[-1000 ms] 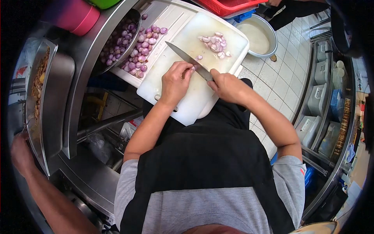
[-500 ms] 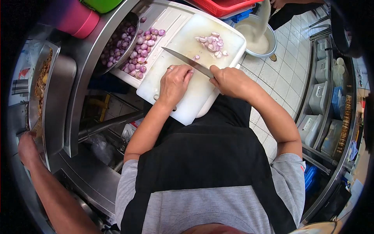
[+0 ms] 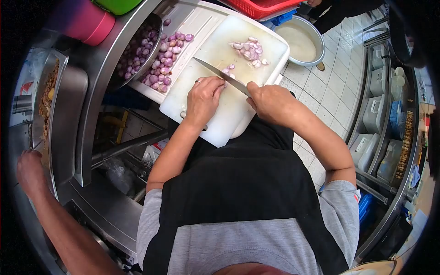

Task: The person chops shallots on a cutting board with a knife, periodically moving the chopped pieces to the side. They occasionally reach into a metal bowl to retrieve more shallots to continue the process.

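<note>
My right hand point(image 3: 271, 102) is wrapped round the handle of a kitchen knife point(image 3: 219, 73), whose blade slants across the white cutting board point(image 3: 181, 98). My left hand point(image 3: 203, 98) is closed beside the blade with bent fingers, pinching a shallot that is mostly hidden. Just beyond the blade lie a few cut pieces point(image 3: 228, 69). Farther up the board is a small heap of sliced shallots point(image 3: 250, 49). Peeled whole shallots point(image 3: 166, 62) are piled on the pale tabletop left of the board.
A metal bowl point(image 3: 156, 51) of shallots stands at the left. Beyond the board are a red basket point(image 3: 261, 8) and a basin point(image 3: 319, 42) of cloudy liquid on the tiled floor. Another person's hand point(image 3: 31, 172) is by a steel tray point(image 3: 55, 137) at far left.
More cut pieces now lie beside the blade. The knife and both my hands have shifted only slightly. At the basin, the pale thing held above it has gone from view.
</note>
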